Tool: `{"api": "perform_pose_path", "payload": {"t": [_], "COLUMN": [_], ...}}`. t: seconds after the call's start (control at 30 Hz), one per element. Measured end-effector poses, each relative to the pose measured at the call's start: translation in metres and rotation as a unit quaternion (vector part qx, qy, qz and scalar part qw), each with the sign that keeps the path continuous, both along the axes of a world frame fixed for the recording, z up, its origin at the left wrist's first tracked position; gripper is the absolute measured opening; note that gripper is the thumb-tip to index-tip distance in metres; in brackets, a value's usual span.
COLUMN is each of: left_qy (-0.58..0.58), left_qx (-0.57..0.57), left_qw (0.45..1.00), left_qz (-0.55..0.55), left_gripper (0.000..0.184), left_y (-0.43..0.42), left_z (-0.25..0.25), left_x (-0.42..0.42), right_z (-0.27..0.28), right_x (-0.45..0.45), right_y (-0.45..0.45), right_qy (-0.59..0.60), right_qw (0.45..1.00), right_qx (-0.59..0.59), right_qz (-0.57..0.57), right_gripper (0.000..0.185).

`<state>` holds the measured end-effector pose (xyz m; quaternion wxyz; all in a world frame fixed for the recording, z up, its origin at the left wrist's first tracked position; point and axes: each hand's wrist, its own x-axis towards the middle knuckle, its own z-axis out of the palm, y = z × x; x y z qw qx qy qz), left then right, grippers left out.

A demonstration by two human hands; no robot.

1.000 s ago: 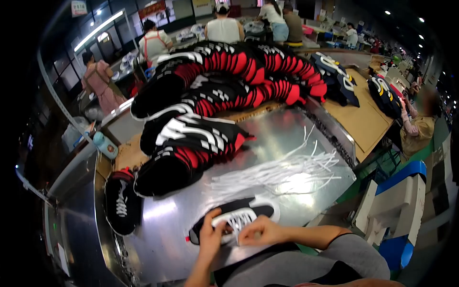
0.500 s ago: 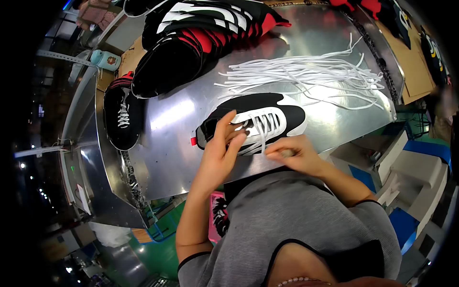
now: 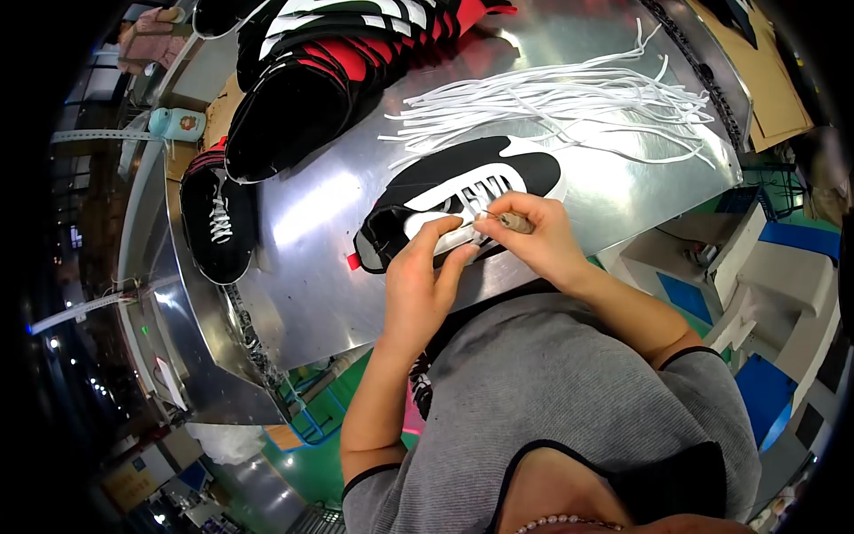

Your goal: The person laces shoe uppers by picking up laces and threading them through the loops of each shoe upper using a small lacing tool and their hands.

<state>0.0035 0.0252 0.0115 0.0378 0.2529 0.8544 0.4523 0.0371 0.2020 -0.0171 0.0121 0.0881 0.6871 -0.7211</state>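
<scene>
A black-and-white sneaker upper (image 3: 436,176) lies on the metal table, its toe to the right and a red tab at the heel. White lace (image 3: 486,193) crosses its front eyelets. My left hand (image 3: 425,278) grips the near edge of the lacing panel between thumb and fingers. In my right hand (image 3: 550,238) is a thin metal awl or hook with a wooden handle (image 3: 516,222). Its shaft points left at the eyelets, close to my left fingertips. The exact tip is too small to make out.
Loose white laces (image 3: 551,102) lie in a bundle beyond the upper. A stack of black, red and white uppers (image 3: 294,111) stands at the back left, with one laced black upper (image 3: 216,218) beside it. A light-blue bottle (image 3: 176,125) stands farther left.
My right hand has moved up and left from the near side of the upper to the eyelets, bringing the tool there. The lace strand it was pulling is no longer stretched toward me.
</scene>
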Motion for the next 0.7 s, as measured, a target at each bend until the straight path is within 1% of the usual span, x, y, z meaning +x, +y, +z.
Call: {"api": "perform_pose_path", "payload": {"t": [0.03,0.13,0.17,0.27,0.37,0.47,0.57,0.67,0.7], "left_qy": [-0.035,-0.018,-0.010,0.032,0.047,0.054,0.029,0.040,0.033], "left_qx": [-0.012,-0.048,-0.065,-0.062,-0.042,-0.034,-0.031,-0.003,-0.017], "left_qw": [0.999,0.998,0.996,0.995,0.996,0.995,0.996,0.998,0.999], "left_qz": [0.010,0.041,0.057,0.074,0.071,0.071,0.075,0.048,0.039], "left_gripper": [0.023,0.023,0.023,0.022,0.022,0.021,0.022,0.023,0.024], "left_y": [0.003,0.006,0.008,0.011,0.012,0.013,0.013,0.009,0.007], "left_z": [0.008,-0.006,-0.007,-0.010,-0.009,-0.012,-0.011,-0.013,-0.012], "left_x": [0.001,0.001,0.001,0.003,0.003,0.001,0.001,-0.001,-0.001], "right_z": [-0.007,-0.013,-0.017,-0.001,0.005,-0.001,0.003,0.006,0.009], "right_x": [-0.002,-0.003,-0.004,-0.001,0.013,0.023,0.022,0.017,0.014], "right_y": [0.001,-0.001,-0.002,0.008,0.015,0.020,0.022,0.023,0.023], "right_qy": [0.020,0.056,0.068,0.013,0.020,0.046,0.034,0.004,-0.005], "right_qw": [0.999,0.997,0.996,0.998,0.993,0.990,0.988,0.986,0.985], "right_qx": [0.040,0.056,0.049,0.057,0.084,0.103,0.116,0.120,0.122], "right_qz": [0.003,0.013,0.005,0.034,0.077,0.083,0.091,0.116,0.118], "right_gripper": [0.014,0.014,0.017,0.024,0.025,0.021,0.018,0.018,0.018]}}
